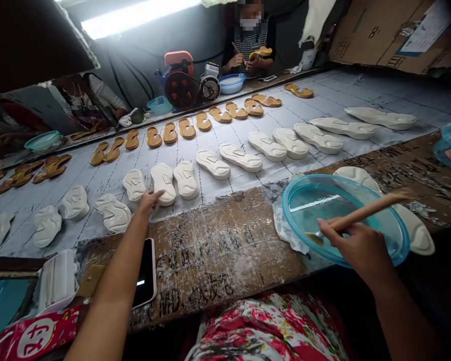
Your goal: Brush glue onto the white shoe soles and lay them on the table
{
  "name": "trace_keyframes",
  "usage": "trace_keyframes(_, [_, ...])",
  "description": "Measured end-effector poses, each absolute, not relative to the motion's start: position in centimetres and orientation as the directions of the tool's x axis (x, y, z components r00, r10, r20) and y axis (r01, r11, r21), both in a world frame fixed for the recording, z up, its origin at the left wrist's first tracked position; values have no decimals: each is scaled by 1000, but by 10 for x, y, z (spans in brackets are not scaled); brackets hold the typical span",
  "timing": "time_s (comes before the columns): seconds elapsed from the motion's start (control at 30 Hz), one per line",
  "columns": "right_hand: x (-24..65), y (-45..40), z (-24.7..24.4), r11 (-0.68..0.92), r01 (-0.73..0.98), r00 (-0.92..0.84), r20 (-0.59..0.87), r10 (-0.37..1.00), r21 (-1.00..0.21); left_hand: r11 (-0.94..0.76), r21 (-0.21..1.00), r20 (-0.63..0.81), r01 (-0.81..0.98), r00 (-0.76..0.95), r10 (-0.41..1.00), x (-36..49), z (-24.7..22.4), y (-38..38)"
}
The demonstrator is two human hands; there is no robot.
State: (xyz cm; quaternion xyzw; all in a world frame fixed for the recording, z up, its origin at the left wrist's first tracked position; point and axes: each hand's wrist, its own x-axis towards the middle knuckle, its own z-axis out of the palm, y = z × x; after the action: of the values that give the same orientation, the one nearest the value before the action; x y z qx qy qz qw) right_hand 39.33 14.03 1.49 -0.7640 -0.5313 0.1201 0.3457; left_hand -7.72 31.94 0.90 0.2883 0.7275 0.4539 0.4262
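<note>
Right hand (355,250) with wooden-handled brush (364,213) over blue plastic basin (285,215)

Long work table (225,188) covered in grey ruled sheeting, dashed lines running across it. White moulded soles (163,184) laid in a row from 9 to 2 o'clock; tan sandal soles (187,128) in a further row beyond, toward 12. Along near edge, glue-crusted wooden board (225,250): black phone (146,273) at 7 o'clock, blue plastic basin (346,218) on crumpled tissue (285,235) at 4 o'clock

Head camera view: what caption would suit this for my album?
A right hand holds a wooden-handled tool in a blue plastic basin while the left hand reaches a white sandal sole.
</note>
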Motion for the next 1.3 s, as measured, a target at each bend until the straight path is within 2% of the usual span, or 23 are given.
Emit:
trace_keyframes(0.07, [396, 142, 11, -180, 737, 389, 192, 901, -652, 387, 917, -382, -92, -473, 794, -64, 11, 315])
trace_keyframes(0.17, [394, 135, 19, -158, 724, 411, 235, 881, -672, 258, 937, -339, -234, -437, 833, -36, 21, 295])
trace_keyframes(0.27, [389, 128, 35, -104, 688, 410, 267, 872, -719, 180, 921, -289, -346, -297, 910, 1, 34, 259])
trace_keyframes(0.3, [387, 127, 39, -72, 673, 400, 280, 872, -736, 173, 906, -274, -387, -224, 935, 16, 38, 246])
trace_keyframes(0.33, [384, 128, 43, -33, 656, 387, 299, 872, -754, 201, 852, -267, -484, -70, 961, 31, 42, 233])
trace_keyframes(0.43, [372, 132, 50, 144, 585, 315, 387, 867, -798, 410, 707, -291, -577, 290, 911, 78, 50, 201])
trace_keyframes(0.53, [355, 136, 57, 384, 480, 187, 519, 834, -789, 561, 689, -338, -458, 481, 809, 111, 58, 178])
trace_keyframes(0.63, [337, 140, 69, 574, 388, 121, 658, 744, -721, 637, 706, -413, -309, 550, 726, 123, 69, 159])
trace_keyframes(0.8, [325, 151, 89, 783, 399, 50, 864, 500, -477, 679, 702, -455, -215, 599, 659, 119, 89, 135])
trace_keyframes(0.87, [326, 154, 94, 773, 468, 40, 884, 466, -428, 670, 709, -445, -220, 597, 668, 115, 94, 129])
trace_keyframes(1.0, [330, 152, 104, 619, 553, 181, 805, 565, -558, 626, 768, -438, -136, 603, 667, 109, 99, 126])
trace_keyframes(1.13, [322, 138, 117, 692, 474, 55, 803, 594, -544, 431, 897, -402, 96, 579, 709, 105, 106, 128])
trace_keyframes(1.23, [312, 125, 126, 612, 499, 22, 715, 698, -613, 280, 915, -394, 289, 504, 768, 105, 116, 125])
trace_keyframes(1.3, [310, 119, 129, 630, 543, -101, 702, 705, -555, 175, 901, -351, 397, 433, 830, 107, 122, 123])
